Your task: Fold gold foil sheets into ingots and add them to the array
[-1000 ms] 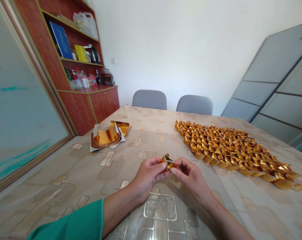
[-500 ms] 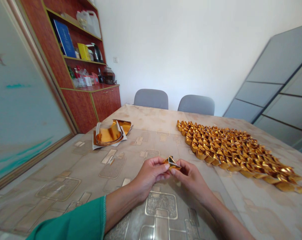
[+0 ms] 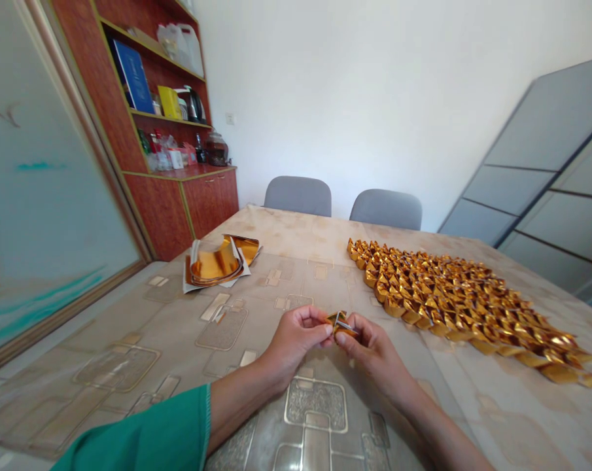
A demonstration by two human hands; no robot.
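Between my two hands, just above the table, is a small piece of folded gold foil paper [image 3: 341, 320] with a pale edge showing. My left hand [image 3: 300, 335] pinches its left side with thumb and fingers. On the right side, my right hand [image 3: 369, 340] grips it the same way. To the right lie rows of folded gold paper ingots [image 3: 443, 288], packed closely together. A stack of curled gold foil sheets [image 3: 214, 263] with pale backs rests at the left. My fingertips hide part of the folded piece.
A patterned cover lies over the table [image 3: 296, 242]. Two grey chairs [image 3: 298, 195] stand at its far side. At the back left is a red-brown cabinet [image 3: 163, 190] with bottles and a kettle on its shelves. A sliding door [image 3: 55, 196] is on the left.
The gold foil piece has changed shape between my fingers, its sides bent more upright and rounded. Both hands stay in nearly the same place. The view has shifted slightly.
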